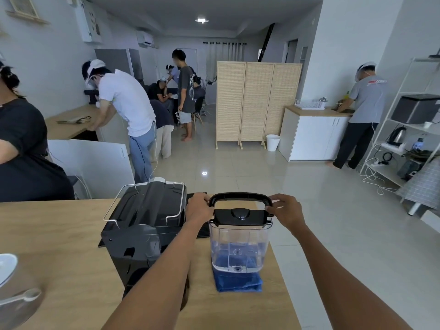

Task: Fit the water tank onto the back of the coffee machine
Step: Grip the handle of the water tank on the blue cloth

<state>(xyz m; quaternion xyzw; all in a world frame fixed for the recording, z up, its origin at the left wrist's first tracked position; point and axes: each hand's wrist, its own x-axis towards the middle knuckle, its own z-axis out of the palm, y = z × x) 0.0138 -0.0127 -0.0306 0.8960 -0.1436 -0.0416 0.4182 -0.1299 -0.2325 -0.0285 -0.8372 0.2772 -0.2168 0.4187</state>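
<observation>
Gripping the water tank (239, 246) handle — left hand (198, 209), right hand (284, 210).

blue cloth (238, 281): partly under water tank (239, 248)
bowl (16, 303): cut by left edge
coffee machine (142, 232) base: behind left forearm

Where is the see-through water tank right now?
In the head view, the water tank stands on a blue cloth on the wooden table, right of the coffee machine, both hands on its handle.
</observation>
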